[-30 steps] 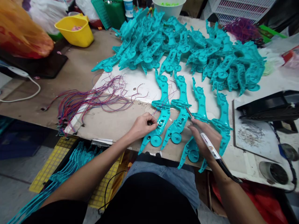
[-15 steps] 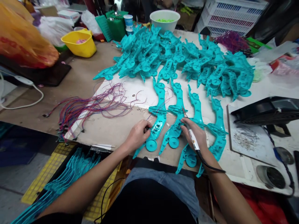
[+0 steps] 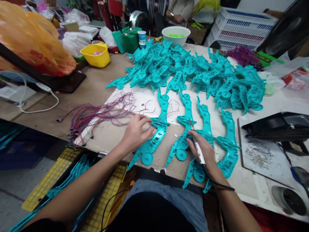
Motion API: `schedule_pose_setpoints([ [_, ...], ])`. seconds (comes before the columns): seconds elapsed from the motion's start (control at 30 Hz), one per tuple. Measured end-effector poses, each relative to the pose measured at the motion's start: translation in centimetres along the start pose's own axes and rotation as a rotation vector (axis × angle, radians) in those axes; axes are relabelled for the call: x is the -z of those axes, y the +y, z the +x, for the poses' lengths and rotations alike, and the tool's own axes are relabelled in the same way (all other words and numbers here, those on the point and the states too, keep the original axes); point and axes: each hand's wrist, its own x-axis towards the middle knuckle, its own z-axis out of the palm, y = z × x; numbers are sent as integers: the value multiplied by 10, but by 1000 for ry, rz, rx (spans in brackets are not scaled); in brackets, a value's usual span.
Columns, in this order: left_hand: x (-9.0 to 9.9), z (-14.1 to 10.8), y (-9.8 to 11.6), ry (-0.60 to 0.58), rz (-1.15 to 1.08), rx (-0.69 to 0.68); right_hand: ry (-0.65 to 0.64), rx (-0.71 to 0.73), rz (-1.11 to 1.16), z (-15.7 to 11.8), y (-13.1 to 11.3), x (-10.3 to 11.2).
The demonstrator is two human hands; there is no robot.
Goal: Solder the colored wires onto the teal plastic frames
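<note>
Taking the middle of the head view as my clock's hub, I have the left hand (image 3: 136, 133) close in at 8 o'clock, its fingers half curled against the leftmost teal part (image 3: 160, 135). That part lies aslant on the counter (image 3: 96, 80), just off the hub toward 6, with thin wires crossing it. The fingertips show too small for me to tell whether they pinch the part, a wire or nothing. My right hand (image 3: 206, 149), at 4 o'clock, is closed in a pen grip around a soldering iron (image 3: 198, 149). The metal tip aims toward 11 and overlaps the second teal part (image 3: 187, 104) in my view. The third teal part (image 3: 204, 119) and fourth teal part (image 3: 228, 124) lie farther out toward 3. I see a wire bundle (image 3: 103, 111) at 9, a yellow tub (image 3: 96, 61) at 10 and a heap of teal parts (image 3: 204, 79) around 1
</note>
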Motion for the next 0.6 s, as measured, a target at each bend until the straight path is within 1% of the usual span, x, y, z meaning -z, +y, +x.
schedule_pose_setpoints([
  [0.03, -7, 18, 6, -14, 52, 0, 2, 0, 10, 0, 0, 0],
  [0.07, -16, 38, 12, -54, 110, 8, 6, -1, 17, 0, 0, 1],
  [0.17, -49, 91, 29, -244, 275, 67, 16, -19, 16, -1, 1, 1],
  [0.23, -68, 113, 35, -332, 317, 140, 9, -22, 18, -3, 2, 0],
  [0.3, -81, 124, 38, -351, 318, 194, 5, -15, 26, -4, 4, 0],
  [0.37, -85, 124, 37, -335, 309, 217, 7, -10, 36, -6, 6, -1],
  [0.43, -82, 120, 35, -313, 299, 234, 11, -10, 41, -7, 7, -2],
  [0.47, -78, 117, 34, -273, 285, 242, 12, -8, 41, -8, 7, -2],
  [0.5, -74, 115, 34, -210, 264, 248, 16, -5, 41, -8, 8, -2],
  [0.6, -60, 112, 31, 39, 213, 264, 30, 5, 33, -8, 8, -3],
])
